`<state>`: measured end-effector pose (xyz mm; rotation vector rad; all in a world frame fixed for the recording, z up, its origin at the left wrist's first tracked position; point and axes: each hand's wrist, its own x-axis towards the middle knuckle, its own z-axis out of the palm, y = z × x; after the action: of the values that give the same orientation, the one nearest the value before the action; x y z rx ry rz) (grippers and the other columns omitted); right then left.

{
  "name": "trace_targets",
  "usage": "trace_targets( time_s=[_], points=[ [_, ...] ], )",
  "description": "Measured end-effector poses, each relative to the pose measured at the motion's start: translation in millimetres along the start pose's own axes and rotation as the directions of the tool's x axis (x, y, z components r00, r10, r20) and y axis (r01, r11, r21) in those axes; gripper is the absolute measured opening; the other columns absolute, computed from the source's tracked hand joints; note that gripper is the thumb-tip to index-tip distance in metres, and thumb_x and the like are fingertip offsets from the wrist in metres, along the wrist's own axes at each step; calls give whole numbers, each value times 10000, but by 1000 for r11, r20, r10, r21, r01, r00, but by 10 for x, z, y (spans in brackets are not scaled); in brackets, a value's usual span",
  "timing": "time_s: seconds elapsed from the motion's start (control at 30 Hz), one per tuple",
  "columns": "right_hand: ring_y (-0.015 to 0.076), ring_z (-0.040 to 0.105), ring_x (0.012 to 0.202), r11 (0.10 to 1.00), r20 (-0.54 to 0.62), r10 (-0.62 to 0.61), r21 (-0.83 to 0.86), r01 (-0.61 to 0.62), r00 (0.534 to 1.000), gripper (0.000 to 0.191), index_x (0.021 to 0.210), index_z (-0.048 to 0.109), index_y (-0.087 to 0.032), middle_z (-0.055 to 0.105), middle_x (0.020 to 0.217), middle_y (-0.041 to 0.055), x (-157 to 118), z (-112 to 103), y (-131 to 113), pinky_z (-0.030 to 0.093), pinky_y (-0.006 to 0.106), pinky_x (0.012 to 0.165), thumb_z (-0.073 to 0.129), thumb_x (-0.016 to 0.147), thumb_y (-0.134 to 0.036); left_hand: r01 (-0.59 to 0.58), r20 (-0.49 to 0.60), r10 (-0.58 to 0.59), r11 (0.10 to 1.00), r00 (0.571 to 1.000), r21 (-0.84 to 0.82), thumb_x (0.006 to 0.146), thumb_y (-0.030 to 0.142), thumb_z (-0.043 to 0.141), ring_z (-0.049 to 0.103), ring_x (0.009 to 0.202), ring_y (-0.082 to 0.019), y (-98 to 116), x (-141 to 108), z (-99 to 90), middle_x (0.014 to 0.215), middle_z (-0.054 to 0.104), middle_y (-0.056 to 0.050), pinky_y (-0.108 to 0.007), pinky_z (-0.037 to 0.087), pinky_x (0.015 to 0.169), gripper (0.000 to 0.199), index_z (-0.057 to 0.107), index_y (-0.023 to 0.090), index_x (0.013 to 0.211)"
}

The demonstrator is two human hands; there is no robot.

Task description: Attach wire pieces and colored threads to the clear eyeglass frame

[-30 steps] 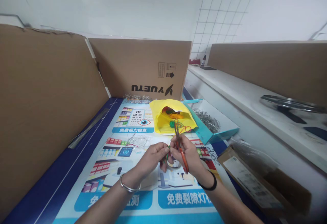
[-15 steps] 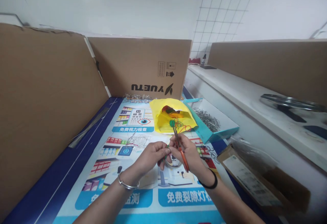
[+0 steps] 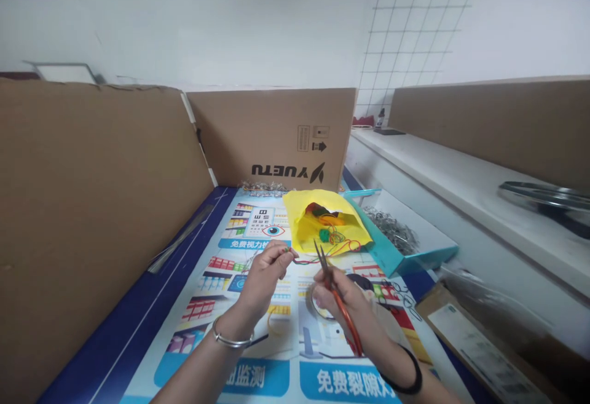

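Observation:
My left hand is closed in a pinch on coloured string, whose red and green strands run right toward the yellow bag. In my right hand is a pair of scissors with orange handles, its blades pointing up and away, a little apart at the tips. The string passes close to the blades; whether they touch it I cannot tell. Beyond the hands lies an open yellow bag, with a green ball of thread and loose red, green and orange strands at its mouth. Behind my right hand a round thing is partly hidden.
A teal-edged box of metal pieces stands right of the bag. Dark loops lie near it, and an opened carton sits lower right. Cardboard panels wall the back and left. A white ledge runs along the right.
My hands have drawn apart, left hand pulling the string leftward and right hand moving right with the scissors. The string now stretches visibly toward the bag. The whole view has shifted slightly.

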<state>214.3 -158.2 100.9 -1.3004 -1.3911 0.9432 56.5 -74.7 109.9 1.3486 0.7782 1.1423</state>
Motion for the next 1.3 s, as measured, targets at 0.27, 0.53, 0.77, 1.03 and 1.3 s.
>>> trace_targets(
  time_s=[0.27,0.53,0.77,1.03,1.3],
  points=[
    [118,538,642,979,302,98,142,-146,948,402,883,471,-196,574,795,23,-168,258,66,402,234,559,435,854,-595,31,-153,-100,915,983,-401,711,308,730,518,735,-100,-38,-8,29,788,608,-3,-210,419,723,164,672,168,776],
    [119,529,663,966,258,60,227,-121,964,369,888,465,-179,548,805,29,-162,320,147,419,258,592,422,889,-546,111,-49,-175,794,983,-598,736,297,726,614,902,-137,-182,-109,241,889,675,-31,-265,441,906,161,668,157,792],
    [118,521,645,968,180,58,229,-99,982,351,879,464,-193,520,759,5,-144,351,195,425,256,592,424,890,-542,182,-30,-239,809,970,-559,749,364,700,651,791,-154,-230,-174,308,992,679,-67,-215,510,574,270,635,194,948],
    [89,465,548,957,144,78,268,-115,987,408,848,445,-199,484,705,-18,-113,362,224,379,230,507,419,859,-605,272,47,-300,775,953,-570,759,393,682,639,579,-117,-268,-222,357,1017,680,-62,-176,437,389,293,609,193,960],
    [68,360,444,937,85,51,341,-78,995,446,796,400,-206,379,565,-68,-99,395,223,330,217,433,437,826,-650,220,20,-272,730,962,-647,733,294,731,643,968,-166,-246,-230,393,1003,686,-41,-255,486,864,176,641,160,803]
  ],
)
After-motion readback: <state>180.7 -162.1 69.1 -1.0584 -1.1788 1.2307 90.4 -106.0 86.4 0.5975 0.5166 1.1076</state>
